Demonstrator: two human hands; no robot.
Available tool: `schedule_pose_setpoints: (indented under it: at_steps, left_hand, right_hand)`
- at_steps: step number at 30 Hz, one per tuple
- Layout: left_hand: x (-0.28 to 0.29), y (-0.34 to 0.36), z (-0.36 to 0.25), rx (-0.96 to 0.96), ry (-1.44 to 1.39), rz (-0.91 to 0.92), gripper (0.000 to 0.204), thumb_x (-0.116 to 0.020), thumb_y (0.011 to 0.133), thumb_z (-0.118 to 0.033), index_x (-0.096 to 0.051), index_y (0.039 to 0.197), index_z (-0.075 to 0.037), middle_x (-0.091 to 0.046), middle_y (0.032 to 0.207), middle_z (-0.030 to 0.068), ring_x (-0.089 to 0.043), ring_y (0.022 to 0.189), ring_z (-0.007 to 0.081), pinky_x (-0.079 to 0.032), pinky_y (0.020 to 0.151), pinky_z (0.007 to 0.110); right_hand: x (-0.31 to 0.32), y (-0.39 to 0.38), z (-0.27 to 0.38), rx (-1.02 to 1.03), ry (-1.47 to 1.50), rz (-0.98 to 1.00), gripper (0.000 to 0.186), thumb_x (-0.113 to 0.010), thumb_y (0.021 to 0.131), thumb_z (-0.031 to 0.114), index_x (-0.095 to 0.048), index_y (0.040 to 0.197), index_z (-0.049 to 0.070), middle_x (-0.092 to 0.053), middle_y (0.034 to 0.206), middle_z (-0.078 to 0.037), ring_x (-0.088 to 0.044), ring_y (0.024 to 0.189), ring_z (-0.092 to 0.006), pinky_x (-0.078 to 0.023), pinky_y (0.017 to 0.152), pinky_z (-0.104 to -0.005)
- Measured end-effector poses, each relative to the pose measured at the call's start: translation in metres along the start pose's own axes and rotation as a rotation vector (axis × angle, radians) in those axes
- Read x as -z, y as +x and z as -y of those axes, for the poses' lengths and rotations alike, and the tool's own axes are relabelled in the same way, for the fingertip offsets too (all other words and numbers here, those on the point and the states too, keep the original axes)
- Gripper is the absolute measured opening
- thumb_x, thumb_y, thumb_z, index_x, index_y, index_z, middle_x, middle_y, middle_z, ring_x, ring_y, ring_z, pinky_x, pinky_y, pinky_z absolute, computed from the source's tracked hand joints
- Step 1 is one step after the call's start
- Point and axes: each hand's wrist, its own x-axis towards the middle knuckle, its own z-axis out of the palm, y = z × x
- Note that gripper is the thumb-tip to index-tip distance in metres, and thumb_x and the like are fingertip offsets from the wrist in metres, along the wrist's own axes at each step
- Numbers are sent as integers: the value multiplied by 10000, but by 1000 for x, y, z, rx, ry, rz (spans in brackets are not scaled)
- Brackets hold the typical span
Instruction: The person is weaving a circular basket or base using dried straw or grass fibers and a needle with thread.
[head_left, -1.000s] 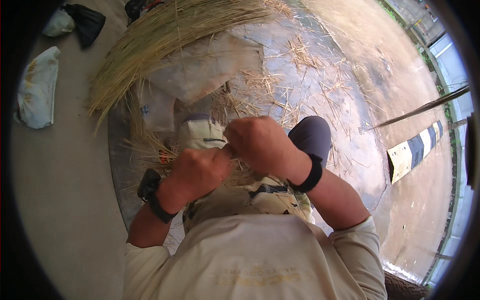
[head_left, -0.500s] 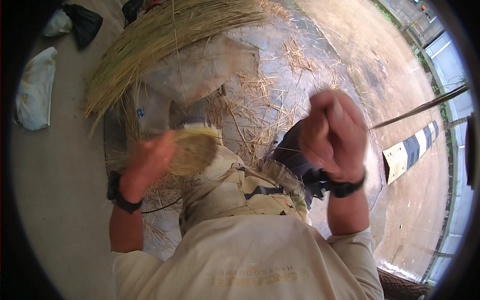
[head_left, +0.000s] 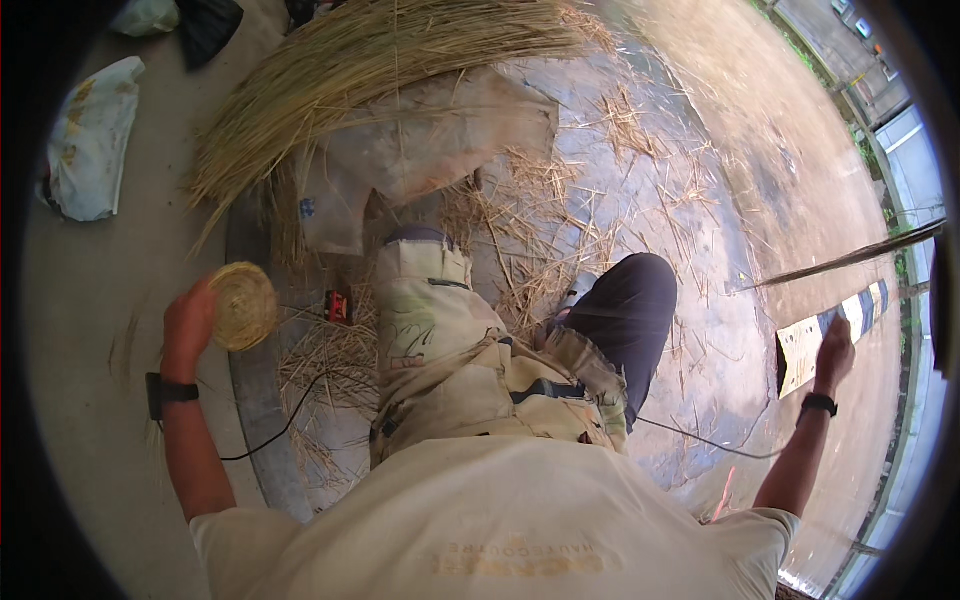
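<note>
On the left, my left hand [head_left: 188,318] grips the edge of a round, flat disc of coiled straw [head_left: 245,307], its face turned up toward me. Far out to the right, my right hand [head_left: 836,357] is closed in front of a striped board. Whatever it pinches, if anything, is too thin or hidden to make out. Loose straw [head_left: 520,215] lies scattered between and beyond my legs. A thick bundle of long straw [head_left: 390,75] rests across a grey sheet [head_left: 440,135] ahead of me.
A white sack [head_left: 95,140] and a black bag [head_left: 210,32] lie at the far left. A small red-and-black object [head_left: 338,306] is beside my left leg. To the right are a black-and-pale striped board [head_left: 800,355] and a dark slanting pole [head_left: 850,255]. Black cables run near both arms.
Both hands have swung apart, the left outward with the straw disc and the right far out to the right. The view has shifted slightly, and the red-and-black object now shows.
</note>
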Motion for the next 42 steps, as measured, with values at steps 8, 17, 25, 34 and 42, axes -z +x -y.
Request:
schedule_pose_setpoints:
  at_steps: [8,17,25,34,42]
  left_hand:
    - [4,4,-78,-141,-203,181,261,-623,1011,-196,-643,1241,-74,-715,925,260,-692,863,481,-549,736,565]
    - [44,31,-301,-641,-741,321,496,-698,952,-126,-623,1435,-207,-753,1053,197,-744,888,394,-617,758,465]
    - [17,27,-306,-560,-732,380,458,-692,954,-54,-647,1402,-142,-758,1126,207,-761,990,371,-632,834,414]
    - [-4,26,-321,-622,-787,182,419,-746,924,-121,-690,1336,-175,-771,1070,148,-762,896,334,-622,750,424]
    - [-3,21,-315,-694,-642,171,428,-757,910,-136,-690,1333,-156,-774,1014,125,-761,835,323,-613,691,412]
  right_hand:
    - [-16,-11,-8,-126,223,223,436,-468,1111,409,-723,1163,59,-731,1187,-225,-664,1148,-436,-524,951,-454]
    - [133,-116,455,807,1760,720,441,-604,1071,224,-591,1446,-10,-669,1385,-211,-638,1246,-286,-488,1071,-399]
    - [53,-129,404,760,1392,1559,458,-612,1085,361,-684,1299,-37,-750,1156,-123,-682,1049,-209,-539,934,-344]
    - [122,-125,438,-427,2288,1497,357,-576,1103,378,-723,1091,53,-715,949,-59,-620,818,-151,-485,663,-282]
    - [99,-107,455,179,1546,1368,424,-605,1088,363,-743,921,-2,-589,705,35,-536,637,-105,-414,554,-298]
